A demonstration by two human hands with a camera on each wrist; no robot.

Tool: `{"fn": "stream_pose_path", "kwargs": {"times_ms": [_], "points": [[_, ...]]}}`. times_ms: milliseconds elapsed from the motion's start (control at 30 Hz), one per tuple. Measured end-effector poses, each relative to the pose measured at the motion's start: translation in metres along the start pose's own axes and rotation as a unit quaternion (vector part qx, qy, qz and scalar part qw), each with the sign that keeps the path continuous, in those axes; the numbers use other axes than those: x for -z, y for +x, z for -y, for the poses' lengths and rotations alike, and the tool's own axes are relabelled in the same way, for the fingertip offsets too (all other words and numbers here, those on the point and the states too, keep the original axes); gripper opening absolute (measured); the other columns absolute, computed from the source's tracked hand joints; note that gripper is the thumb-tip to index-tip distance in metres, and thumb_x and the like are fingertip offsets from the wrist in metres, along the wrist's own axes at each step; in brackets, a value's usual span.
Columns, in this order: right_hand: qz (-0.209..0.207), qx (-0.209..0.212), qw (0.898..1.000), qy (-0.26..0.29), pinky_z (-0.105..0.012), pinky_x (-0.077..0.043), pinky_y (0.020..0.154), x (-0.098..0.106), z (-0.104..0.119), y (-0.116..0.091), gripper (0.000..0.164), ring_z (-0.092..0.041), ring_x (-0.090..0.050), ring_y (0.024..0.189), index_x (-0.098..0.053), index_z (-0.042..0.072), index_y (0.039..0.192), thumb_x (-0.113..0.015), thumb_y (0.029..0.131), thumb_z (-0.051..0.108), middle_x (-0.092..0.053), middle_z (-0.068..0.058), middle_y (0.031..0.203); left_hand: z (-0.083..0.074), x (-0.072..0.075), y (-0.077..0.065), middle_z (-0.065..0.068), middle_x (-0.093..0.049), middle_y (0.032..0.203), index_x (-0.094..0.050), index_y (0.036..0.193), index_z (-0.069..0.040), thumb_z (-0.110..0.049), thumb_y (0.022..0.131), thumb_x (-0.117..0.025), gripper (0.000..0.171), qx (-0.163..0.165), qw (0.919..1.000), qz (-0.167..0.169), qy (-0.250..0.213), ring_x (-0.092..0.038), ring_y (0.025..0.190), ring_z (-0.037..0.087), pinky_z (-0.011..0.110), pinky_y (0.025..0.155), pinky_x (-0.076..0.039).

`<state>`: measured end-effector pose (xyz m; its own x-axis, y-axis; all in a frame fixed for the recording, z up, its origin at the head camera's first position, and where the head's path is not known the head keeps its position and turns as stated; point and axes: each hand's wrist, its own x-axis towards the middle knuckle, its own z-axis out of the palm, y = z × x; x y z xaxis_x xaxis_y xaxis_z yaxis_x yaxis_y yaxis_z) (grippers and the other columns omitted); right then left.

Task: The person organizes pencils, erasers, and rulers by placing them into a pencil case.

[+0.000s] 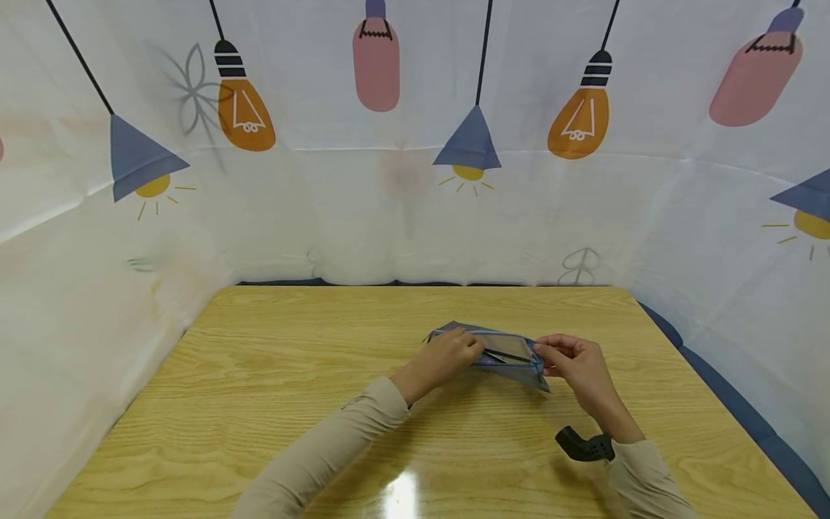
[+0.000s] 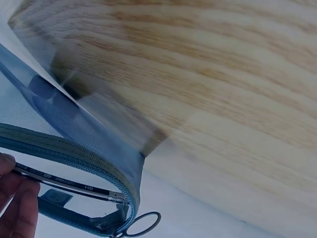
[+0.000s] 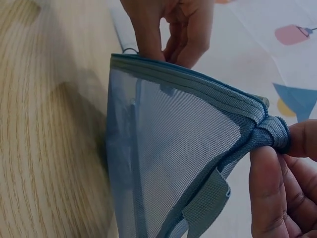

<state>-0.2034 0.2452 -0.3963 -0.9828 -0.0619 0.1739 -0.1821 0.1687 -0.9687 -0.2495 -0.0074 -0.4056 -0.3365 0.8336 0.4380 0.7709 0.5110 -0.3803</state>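
Note:
A blue-grey mesh zip pouch (image 1: 519,375) is held over the far middle of the wooden table, its zipped mouth spread open. My right hand (image 1: 580,367) pinches the gathered fabric at the pouch's right end between thumb and fingers. The left hand (image 1: 447,357) reaches in at the mouth, and in the left wrist view its fingertips (image 2: 25,203) pinch a black pencil (image 2: 69,183) marked HB. That pencil lies lengthwise inside the opening, its silver end by the zip corner. A ring-shaped zip pull (image 2: 143,224) hangs there. The left hand also appears beyond the pouch mesh (image 3: 183,129) in the right wrist view.
The wood-grain table (image 1: 292,339) extends around the pouch on all sides. A pale curtain (image 1: 350,216) printed with lamps and bulbs encloses its back and sides. A black wrist mount (image 1: 583,445) sticks out from the right wrist.

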Motion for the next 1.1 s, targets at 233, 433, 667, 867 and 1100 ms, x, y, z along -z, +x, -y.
{"fn": "stream_pose_path", "kwargs": {"times_ms": [233, 433, 667, 867, 1100], "points": [[-0.018, 0.025, 0.999, -0.037, -0.033, -0.057, 0.063, -0.002, 0.001, -0.002, 0.028, -0.016, -0.064, 0.066, -0.065, -0.013, 0.107, -0.067, 0.093, 0.012, -0.067, -0.008, 0.083, -0.002, 0.0, 0.001, 0.002, -0.067, 0.093, -0.069, 0.105, -0.011, -0.009, 0.095, -0.062, 0.012, -0.015, 0.9989, 0.007, 0.043, -0.062, 0.079, 0.013, 0.018, 0.069, -0.05], [-0.043, 0.046, 0.996, -0.06, -0.032, -0.056, 0.061, -0.005, 0.001, -0.001, 0.023, -0.016, -0.064, 0.064, -0.068, -0.01, 0.104, -0.068, 0.092, 0.01, -0.068, -0.012, 0.085, -0.006, -0.002, 0.001, 0.002, -0.068, 0.1, -0.07, 0.109, -0.012, -0.011, 0.096, -0.061, 0.016, -0.019, 0.9972, 0.035, 0.064, -0.064, 0.09, 0.012, 0.018, 0.076, -0.051], [-0.049, 0.059, 0.995, -0.065, -0.03, -0.056, 0.06, -0.008, 0.002, 0.001, 0.023, -0.015, -0.064, 0.063, -0.069, -0.009, 0.103, -0.069, 0.091, 0.011, -0.069, -0.013, 0.085, -0.01, -0.007, 0.001, 0.002, -0.067, 0.104, -0.069, 0.112, -0.012, -0.014, 0.098, -0.058, 0.018, -0.022, 0.9965, 0.024, 0.077, -0.063, 0.09, 0.014, 0.016, 0.069, -0.051], [-0.043, 0.054, 0.995, -0.067, -0.031, -0.056, 0.059, -0.007, 0.003, 0.0, 0.023, -0.015, -0.063, 0.063, -0.069, -0.009, 0.103, -0.069, 0.091, 0.011, -0.069, -0.011, 0.083, -0.009, -0.01, 0.002, 0.002, -0.066, 0.103, -0.068, 0.111, -0.012, -0.013, 0.099, -0.057, 0.016, -0.037, 0.9955, 0.023, 0.083, -0.062, 0.089, 0.014, 0.017, 0.071, -0.051], [-0.038, 0.048, 0.996, -0.072, -0.031, -0.056, 0.06, -0.004, 0.003, 0.0, 0.025, -0.016, -0.063, 0.063, -0.069, -0.009, 0.103, -0.069, 0.092, 0.013, -0.069, -0.009, 0.083, -0.007, -0.017, 0.004, 0.003, -0.065, 0.107, -0.064, 0.113, -0.01, -0.011, 0.099, -0.056, 0.017, -0.056, 0.9949, 0.035, 0.077, -0.063, 0.09, 0.013, 0.019, 0.078, -0.051]]}}
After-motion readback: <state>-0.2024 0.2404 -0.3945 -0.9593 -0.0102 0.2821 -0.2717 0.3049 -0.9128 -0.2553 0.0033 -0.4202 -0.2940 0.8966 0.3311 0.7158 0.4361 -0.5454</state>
